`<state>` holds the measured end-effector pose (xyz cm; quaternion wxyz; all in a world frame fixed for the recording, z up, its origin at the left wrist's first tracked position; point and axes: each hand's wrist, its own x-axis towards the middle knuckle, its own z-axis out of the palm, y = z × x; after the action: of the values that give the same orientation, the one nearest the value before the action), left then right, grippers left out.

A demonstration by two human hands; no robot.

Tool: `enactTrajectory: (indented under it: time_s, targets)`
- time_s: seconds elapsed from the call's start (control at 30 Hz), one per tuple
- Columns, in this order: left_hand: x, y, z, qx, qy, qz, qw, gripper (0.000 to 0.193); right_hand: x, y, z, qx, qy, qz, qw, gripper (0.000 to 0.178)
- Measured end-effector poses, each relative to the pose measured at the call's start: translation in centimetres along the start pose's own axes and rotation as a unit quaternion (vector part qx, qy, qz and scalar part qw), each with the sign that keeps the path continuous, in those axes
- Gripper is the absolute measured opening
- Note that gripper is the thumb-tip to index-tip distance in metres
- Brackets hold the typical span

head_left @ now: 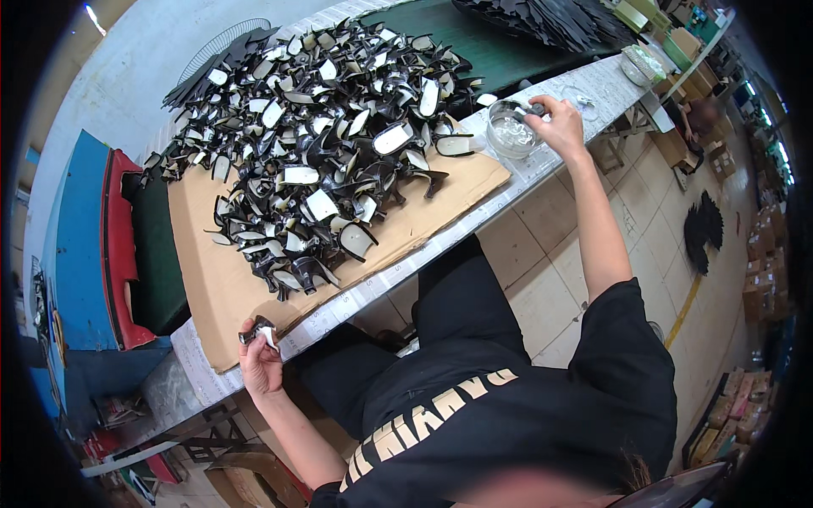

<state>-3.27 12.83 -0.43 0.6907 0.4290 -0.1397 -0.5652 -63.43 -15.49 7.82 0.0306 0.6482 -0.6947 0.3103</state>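
Note:
My left hand [261, 364] grips a small black shoe heel [257, 328] with a white part showing, above the near left edge of the table. Out to the right, my right hand [559, 127] pinches a short dark piece [535, 110], perhaps a handle, at the rim of a clear round tub [511, 135]. What the piece is, and its lower end, I cannot make out. Between my hands lies a big heap of black shoe heels [334, 157], many showing pale, cup-shaped seats. A cardboard sheet [423, 207] lies under them.
A green conveyor belt [432, 34] runs behind the heap, carrying a stack of black flat pieces [542, 21]. A blue and red machine housing [110, 245] stands at left. Beyond the tub is a wrapped bowl [642, 66]. Another person [699, 118] sits far right near cardboard boxes [765, 271].

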Motion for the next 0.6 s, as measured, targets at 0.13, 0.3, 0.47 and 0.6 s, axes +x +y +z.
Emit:
enactTrajectory:
  time_s: [0.13, 0.3, 0.47, 0.6]
  targets:
    - [1.3, 0.5, -1.2, 0.011, -0.007, 0.005, 1.000, 0.034, 0.7, 0.6, -2.3, 0.005, -0.010, -0.019, 1.000, 0.033]
    - [2.1, -1.0, -1.1, 0.056, 0.065, -0.015, 0.996, 0.029, 0.9, 1.5, -3.8, -0.016, -0.060, -0.029, 0.998, 0.035]
    - [2.0, -0.6, 0.4, 0.058, 0.066, -0.014, 0.996, 0.030, 0.6, 2.6, -3.6, -0.017, -0.060, -0.028, 0.998, 0.035]
    - [2.2, -0.8, -0.6, 0.080, 0.062, -0.021, 0.995, 0.030, 0.2, 2.6, -3.5, -0.031, -0.056, -0.028, 0.998, 0.033]
